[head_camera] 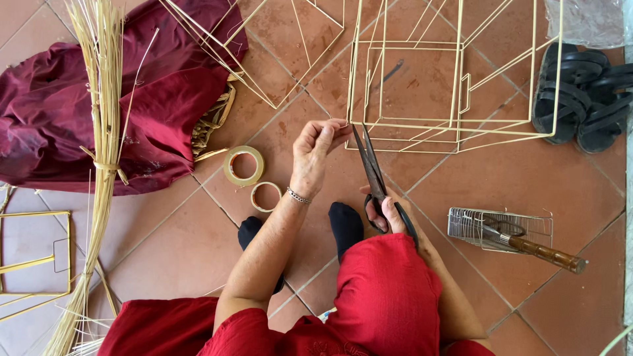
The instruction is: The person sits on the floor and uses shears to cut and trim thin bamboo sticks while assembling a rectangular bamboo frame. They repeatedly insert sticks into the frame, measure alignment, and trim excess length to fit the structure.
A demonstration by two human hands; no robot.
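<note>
Your right hand (389,214) grips dark metal scissors (374,175), blades slightly parted and pointing up, while your left hand (315,151) pinches a thin strand beside the pale wire frame (455,86).

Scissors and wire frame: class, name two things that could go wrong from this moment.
The scissors in the right hand point towards the left hand, which pinches something thin at the wire frame: the blades could nick the fingers. The frame looks light and could shift when pulled.
</note>
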